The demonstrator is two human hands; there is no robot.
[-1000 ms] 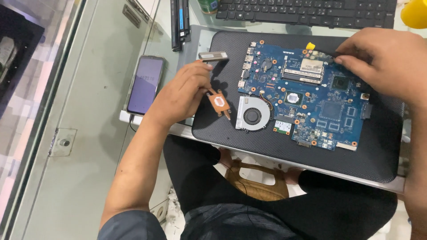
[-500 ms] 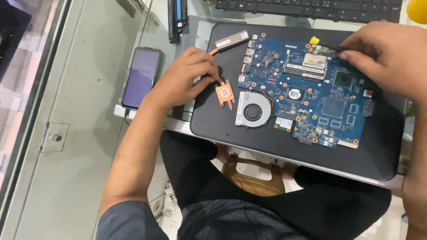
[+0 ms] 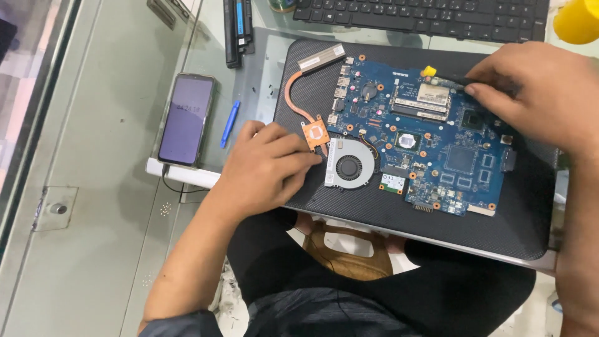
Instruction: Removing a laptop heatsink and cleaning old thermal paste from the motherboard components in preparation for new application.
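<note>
My left hand (image 3: 265, 171) rests curled, holding nothing, fingertips touching the copper heat-pipe plate (image 3: 314, 134) beside the round grey fan (image 3: 350, 167). My right hand (image 3: 540, 93) pinches a thin black tool (image 3: 450, 79) over the blue circuit board (image 3: 430, 143), near the black laptop shell's (image 3: 530, 206) far edge.

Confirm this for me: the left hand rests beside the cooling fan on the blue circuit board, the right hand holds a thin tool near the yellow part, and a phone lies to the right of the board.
One thing is wrong: the phone lies to the left of the blue circuit board, on the glass table, as the head view shows. The rest holds: the left hand rests beside the cooling fan, and the right hand holds a thin tool near the yellow part.
</note>
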